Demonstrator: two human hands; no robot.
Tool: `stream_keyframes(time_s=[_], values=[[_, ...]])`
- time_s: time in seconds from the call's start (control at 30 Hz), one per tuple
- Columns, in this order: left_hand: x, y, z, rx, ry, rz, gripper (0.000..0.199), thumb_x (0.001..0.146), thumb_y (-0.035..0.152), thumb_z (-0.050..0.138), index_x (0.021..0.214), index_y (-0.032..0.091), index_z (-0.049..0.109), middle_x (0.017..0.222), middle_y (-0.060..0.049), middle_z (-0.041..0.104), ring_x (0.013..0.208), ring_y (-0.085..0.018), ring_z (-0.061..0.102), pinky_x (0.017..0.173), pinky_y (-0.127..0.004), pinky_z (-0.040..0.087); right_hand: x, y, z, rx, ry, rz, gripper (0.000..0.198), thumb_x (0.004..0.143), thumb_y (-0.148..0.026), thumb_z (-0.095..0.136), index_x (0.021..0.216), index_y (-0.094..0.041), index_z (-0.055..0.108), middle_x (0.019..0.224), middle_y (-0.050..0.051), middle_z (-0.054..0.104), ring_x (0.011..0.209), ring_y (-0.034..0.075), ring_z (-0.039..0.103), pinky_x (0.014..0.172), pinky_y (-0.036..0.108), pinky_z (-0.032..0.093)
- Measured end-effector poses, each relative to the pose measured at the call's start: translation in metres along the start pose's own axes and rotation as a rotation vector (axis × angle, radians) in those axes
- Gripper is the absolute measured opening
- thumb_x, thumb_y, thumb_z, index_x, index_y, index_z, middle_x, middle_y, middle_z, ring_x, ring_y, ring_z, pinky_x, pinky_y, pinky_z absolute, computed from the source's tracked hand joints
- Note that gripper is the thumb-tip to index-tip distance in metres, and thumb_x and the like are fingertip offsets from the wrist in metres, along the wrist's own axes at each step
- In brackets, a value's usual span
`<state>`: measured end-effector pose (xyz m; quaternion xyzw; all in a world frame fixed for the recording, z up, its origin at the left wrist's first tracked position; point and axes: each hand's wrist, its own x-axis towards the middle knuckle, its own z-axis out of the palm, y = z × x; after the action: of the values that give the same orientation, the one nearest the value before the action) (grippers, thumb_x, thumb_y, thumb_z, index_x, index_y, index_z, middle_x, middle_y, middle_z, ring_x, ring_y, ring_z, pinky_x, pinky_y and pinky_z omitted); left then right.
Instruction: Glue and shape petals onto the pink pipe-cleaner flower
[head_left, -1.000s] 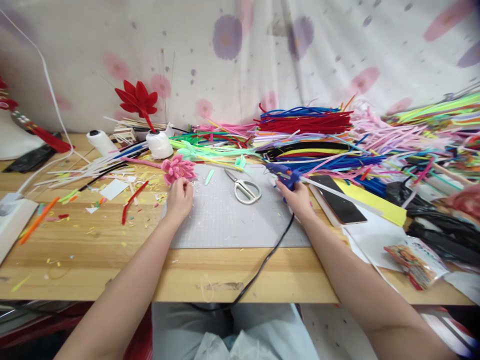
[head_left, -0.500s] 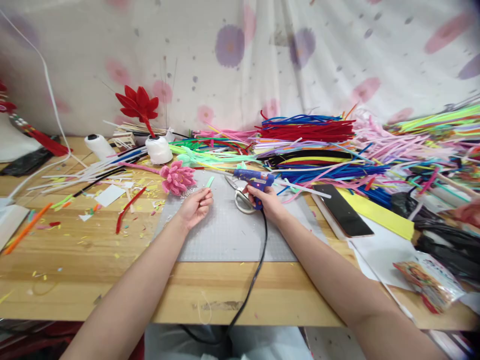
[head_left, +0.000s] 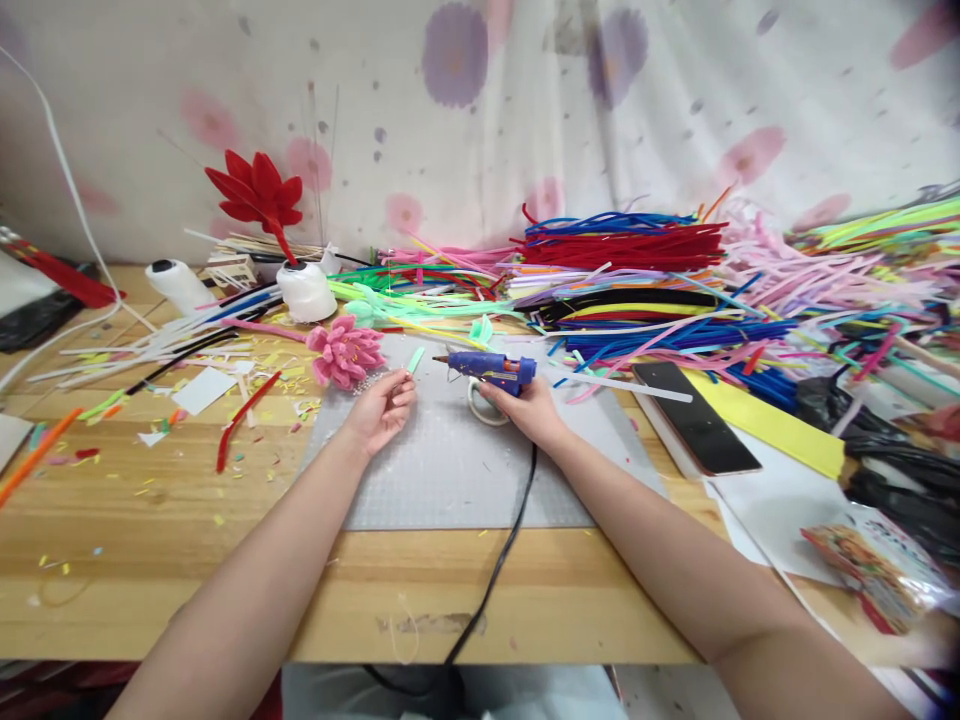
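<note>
So the wooden surface (head_left: 225, 580) was pretty cluttered, with a grey cutting mat (head_left: 450, 490) on it. The right hand (head_left: 536, 410) gripped a blue glue gun (head_left: 487, 370), which had come in from beside the black phone (head_left: 697, 420) a second earlier and now hid most of the scissors (head_left: 474, 405). The left hand (head_left: 382, 410) had left the pink flower (head_left: 346, 352) lying just beyond it; fingers curled, can't tell if they pinched anything. Further back, a red flower (head_left: 259, 190) stood stem-down in a white thread spool (head_left: 307, 293). Tiniest bit: a mint strip (head_left: 416, 360) by the left fingertips.
</note>
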<state>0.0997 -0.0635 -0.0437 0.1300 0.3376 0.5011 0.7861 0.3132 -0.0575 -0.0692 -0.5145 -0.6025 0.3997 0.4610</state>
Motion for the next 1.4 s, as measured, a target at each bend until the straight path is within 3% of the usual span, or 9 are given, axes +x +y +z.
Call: stream_keyframes(time_s=[0.3,0.77,1.17,1.4], values=[[0.000,-0.005,-0.001,0.108,-0.029,0.078,0.018,0.088,0.014,0.041,0.072,0.011,0.050,0.061,0.002,0.040,0.040,-0.001,0.036,0.025,-0.006,0.017,-0.004,-0.001,0.003,-0.074,-0.057,-0.110,0.037,0.065,-0.051,0.064,0.078,-0.016,0.065,0.073,0.003,0.065,0.064,0.016,0.058,0.063,0.028,0.046],[0.002,-0.010,-0.003,0.258,-0.078,0.148,0.013,0.083,0.017,0.051,0.071,0.013,0.049,0.060,0.003,0.041,0.039,-0.001,0.035,0.025,-0.007,0.017,0.000,0.002,0.006,-0.060,-0.096,-0.078,0.040,0.061,-0.051,0.067,0.079,-0.016,0.065,0.071,0.004,0.065,0.062,0.016,0.058,0.062,0.029,0.047],[0.001,-0.009,-0.003,0.235,-0.058,0.147,0.007,0.081,0.014,0.053,0.075,0.010,0.054,0.063,0.002,0.044,0.043,-0.001,0.041,0.026,-0.007,0.021,-0.001,0.003,0.004,-0.056,-0.054,-0.092,0.038,0.063,-0.052,0.065,0.078,-0.017,0.065,0.075,0.005,0.067,0.065,0.018,0.060,0.063,0.030,0.047],[0.000,-0.005,0.001,0.151,0.004,0.109,0.014,0.083,0.007,0.045,0.072,0.008,0.054,0.061,0.002,0.045,0.044,-0.001,0.044,0.028,-0.005,0.025,-0.003,0.000,0.002,-0.225,-0.111,-0.169,0.036,0.068,-0.051,0.062,0.078,-0.016,0.065,0.072,0.003,0.064,0.064,0.016,0.056,0.061,0.027,0.044]])
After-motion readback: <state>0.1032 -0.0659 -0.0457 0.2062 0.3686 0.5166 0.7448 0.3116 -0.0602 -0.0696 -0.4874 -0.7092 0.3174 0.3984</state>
